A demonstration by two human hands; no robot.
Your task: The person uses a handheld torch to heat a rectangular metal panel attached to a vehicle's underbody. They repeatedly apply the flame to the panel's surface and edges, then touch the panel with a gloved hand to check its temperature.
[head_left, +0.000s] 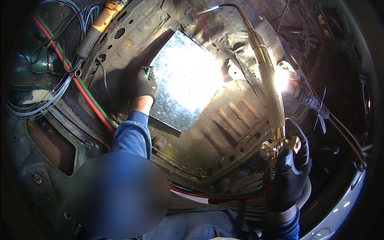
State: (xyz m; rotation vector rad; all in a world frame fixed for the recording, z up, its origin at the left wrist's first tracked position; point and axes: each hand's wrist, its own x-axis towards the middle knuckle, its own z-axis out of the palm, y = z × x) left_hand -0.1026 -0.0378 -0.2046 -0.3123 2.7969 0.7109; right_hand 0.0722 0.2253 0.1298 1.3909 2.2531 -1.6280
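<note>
My right hand (289, 180), in a black glove, grips a brass gas welding torch (272, 84) near its valve knobs. The torch points away from me, and its thin bent neck curves left to a small bluish-white flame at the tip. A flat grey metal sheet (168, 108) lies over the rusty car body panel, its middle washed out by glare. At the sheet's left edge is my left hand (145, 84), also gloved, with its fingers closed around a small green object (148, 73). Most of that object is hidden by the glove.
A bright work lamp (294, 82) shines right of the torch. Red and green hoses (85, 94) run down the left side and pass below my hands. An orange and grey power tool (100, 26) and coiled wire (44, 106) lie at the left.
</note>
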